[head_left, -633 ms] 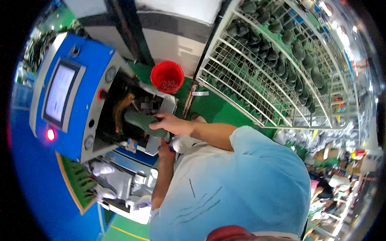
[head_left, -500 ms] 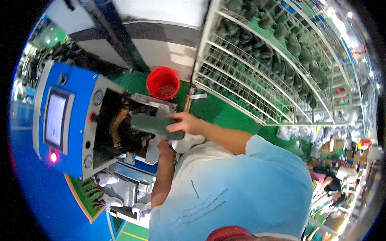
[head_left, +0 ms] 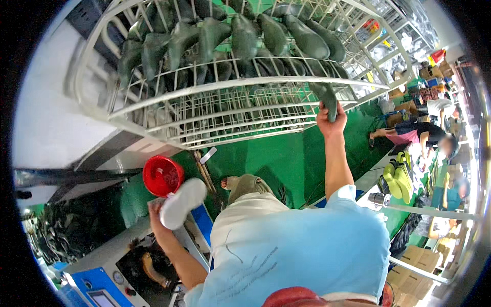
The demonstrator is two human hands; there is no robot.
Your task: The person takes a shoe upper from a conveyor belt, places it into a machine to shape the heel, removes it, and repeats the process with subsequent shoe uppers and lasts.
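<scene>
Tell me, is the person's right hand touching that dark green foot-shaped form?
Touching. In the head view, the right hand has its fingers closed around the near end of the dark green form.

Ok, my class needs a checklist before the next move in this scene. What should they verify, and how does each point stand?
1. Right hand gripping the dark green shoe last: ok.
2. Left hand holding the white shoe: ok.
3. Shoe last clear of the wire rack: cannot tell; it overlaps the rack's lower edge in this view.
4. White shoe clear of the red bucket: cannot tell; they overlap in view.
5. Both hands out of the opening of the blue machine: ok.
6. Machine's screen readable: not ok; cut off at the picture's edge.
</scene>
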